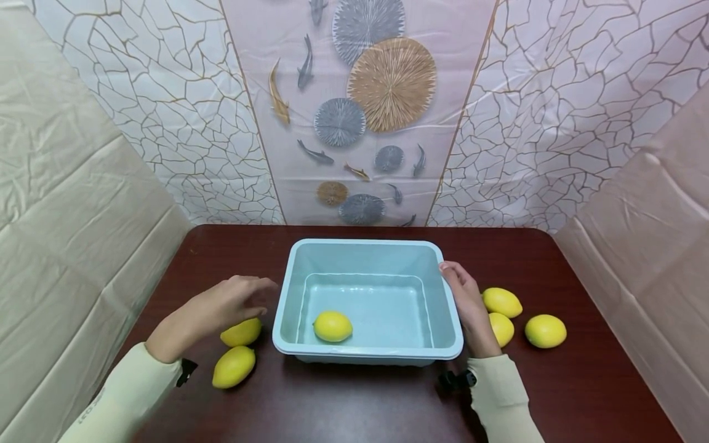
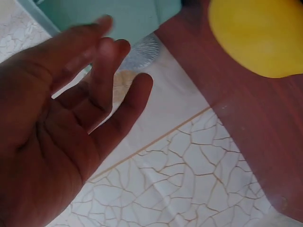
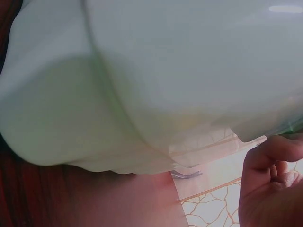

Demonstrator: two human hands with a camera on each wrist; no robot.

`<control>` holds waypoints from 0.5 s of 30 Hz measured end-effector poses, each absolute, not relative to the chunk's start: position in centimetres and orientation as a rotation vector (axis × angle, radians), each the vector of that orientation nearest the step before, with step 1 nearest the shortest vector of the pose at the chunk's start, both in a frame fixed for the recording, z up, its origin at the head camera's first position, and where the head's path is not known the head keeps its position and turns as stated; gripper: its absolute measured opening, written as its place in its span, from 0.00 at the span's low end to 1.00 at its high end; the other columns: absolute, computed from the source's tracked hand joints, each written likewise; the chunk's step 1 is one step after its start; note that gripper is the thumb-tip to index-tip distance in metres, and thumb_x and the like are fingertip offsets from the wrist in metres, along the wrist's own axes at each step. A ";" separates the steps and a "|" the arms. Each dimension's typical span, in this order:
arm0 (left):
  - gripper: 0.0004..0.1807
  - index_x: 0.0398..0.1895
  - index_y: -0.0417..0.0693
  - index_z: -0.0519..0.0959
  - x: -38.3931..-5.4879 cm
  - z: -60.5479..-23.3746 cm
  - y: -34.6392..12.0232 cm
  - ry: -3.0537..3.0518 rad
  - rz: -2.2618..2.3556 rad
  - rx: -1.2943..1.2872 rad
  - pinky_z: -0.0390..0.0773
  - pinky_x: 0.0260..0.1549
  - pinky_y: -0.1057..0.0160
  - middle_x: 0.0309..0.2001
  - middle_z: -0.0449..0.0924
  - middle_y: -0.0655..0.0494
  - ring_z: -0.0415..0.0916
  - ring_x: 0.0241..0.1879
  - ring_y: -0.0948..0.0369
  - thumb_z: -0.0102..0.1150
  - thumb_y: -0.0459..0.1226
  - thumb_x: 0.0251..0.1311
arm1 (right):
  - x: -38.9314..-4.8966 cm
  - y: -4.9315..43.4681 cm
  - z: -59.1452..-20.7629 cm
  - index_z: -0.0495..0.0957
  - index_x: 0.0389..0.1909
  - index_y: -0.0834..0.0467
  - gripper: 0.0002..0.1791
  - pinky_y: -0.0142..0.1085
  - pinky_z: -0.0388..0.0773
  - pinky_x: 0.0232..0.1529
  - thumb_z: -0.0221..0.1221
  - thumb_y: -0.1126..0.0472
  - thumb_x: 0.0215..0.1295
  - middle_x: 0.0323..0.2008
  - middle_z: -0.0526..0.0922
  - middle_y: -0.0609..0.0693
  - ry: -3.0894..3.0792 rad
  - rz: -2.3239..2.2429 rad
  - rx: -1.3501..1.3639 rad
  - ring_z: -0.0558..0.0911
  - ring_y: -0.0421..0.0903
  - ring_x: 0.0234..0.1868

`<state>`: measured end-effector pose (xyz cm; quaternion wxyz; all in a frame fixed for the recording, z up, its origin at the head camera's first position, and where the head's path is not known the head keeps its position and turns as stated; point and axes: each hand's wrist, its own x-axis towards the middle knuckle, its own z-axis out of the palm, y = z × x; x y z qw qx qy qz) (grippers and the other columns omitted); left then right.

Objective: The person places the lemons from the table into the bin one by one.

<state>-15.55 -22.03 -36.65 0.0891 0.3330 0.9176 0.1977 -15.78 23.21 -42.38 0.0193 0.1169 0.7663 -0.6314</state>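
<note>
A light-blue plastic basin stands on the table, with one lemon lying in its near left part. My right hand grips the basin's right rim; in the right wrist view its fingers curl at the edge of the wall. Left of the basin hovers my left hand, fingers loosely bent and holding nothing. Just below it a lemon is partly covered by the hand, and another lemon lies nearer. The left wrist view shows the bare palm and a large yellow lemon beyond the fingers.
Right of my right forearm lie three lemons: one at the back, one partly hidden by the arm, one farther right. The dark red-brown table is bordered by a patterned backdrop and beige side drapes.
</note>
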 end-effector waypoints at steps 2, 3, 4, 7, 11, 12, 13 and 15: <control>0.20 0.58 0.43 0.83 -15.4 -37.0 -22.1 2.748 0.541 0.912 0.85 0.44 0.56 0.51 0.86 0.52 0.84 0.46 0.58 0.73 0.33 0.63 | -15.8 23.2 -42.4 0.72 0.66 0.59 0.28 0.32 0.83 0.39 0.48 0.41 0.83 0.45 0.80 0.51 2.379 -1.960 0.361 0.81 0.38 0.37; 0.20 0.58 0.43 0.83 -15.3 -37.2 -22.2 2.754 0.518 0.876 0.85 0.43 0.55 0.51 0.86 0.52 0.84 0.46 0.58 0.73 0.35 0.64 | -15.8 23.2 -42.4 0.72 0.66 0.59 0.28 0.32 0.83 0.39 0.48 0.41 0.83 0.45 0.80 0.50 2.380 -1.961 0.361 0.81 0.38 0.37; 0.21 0.59 0.43 0.82 -15.3 -37.3 -22.3 2.759 0.492 0.850 0.85 0.44 0.54 0.51 0.85 0.52 0.84 0.46 0.57 0.73 0.37 0.64 | -15.8 23.2 -42.4 0.72 0.66 0.59 0.28 0.32 0.83 0.39 0.48 0.41 0.83 0.45 0.81 0.50 2.379 -1.962 0.359 0.81 0.38 0.37; 0.25 0.62 0.42 0.81 -15.3 -37.8 -22.6 2.761 0.424 0.800 0.85 0.46 0.50 0.53 0.83 0.49 0.83 0.50 0.53 0.73 0.41 0.65 | -15.8 23.2 -42.4 0.72 0.66 0.59 0.28 0.32 0.83 0.39 0.48 0.41 0.83 0.44 0.81 0.49 2.380 -1.966 0.358 0.81 0.38 0.36; 0.29 0.66 0.38 0.79 -15.5 -38.6 -23.1 2.708 0.404 0.760 0.83 0.52 0.44 0.59 0.80 0.43 0.81 0.57 0.47 0.72 0.41 0.65 | -15.8 23.2 -42.5 0.72 0.66 0.59 0.28 0.32 0.83 0.39 0.48 0.41 0.83 0.44 0.80 0.49 2.379 -1.969 0.356 0.82 0.39 0.36; 0.29 0.66 0.38 0.78 -15.6 -38.8 -23.2 2.689 0.409 0.745 0.82 0.53 0.44 0.61 0.79 0.42 0.80 0.58 0.46 0.71 0.41 0.65 | -15.8 23.2 -42.5 0.72 0.66 0.60 0.28 0.32 0.84 0.39 0.47 0.41 0.83 0.44 0.80 0.49 2.378 -1.970 0.350 0.82 0.39 0.36; 0.29 0.67 0.38 0.78 -15.6 -38.9 -23.2 2.671 0.413 0.730 0.81 0.54 0.43 0.62 0.79 0.41 0.79 0.59 0.46 0.71 0.40 0.65 | -15.8 23.2 -42.6 0.72 0.66 0.59 0.28 0.32 0.83 0.39 0.47 0.41 0.83 0.44 0.80 0.49 2.377 -1.969 0.352 0.82 0.39 0.36; 0.30 0.68 0.38 0.77 -15.7 -39.2 -23.3 2.644 0.415 0.703 0.81 0.55 0.43 0.64 0.78 0.41 0.79 0.60 0.47 0.70 0.39 0.65 | -15.7 23.2 -42.5 0.72 0.65 0.59 0.28 0.32 0.83 0.39 0.47 0.41 0.83 0.44 0.80 0.49 2.376 -1.968 0.353 0.82 0.39 0.36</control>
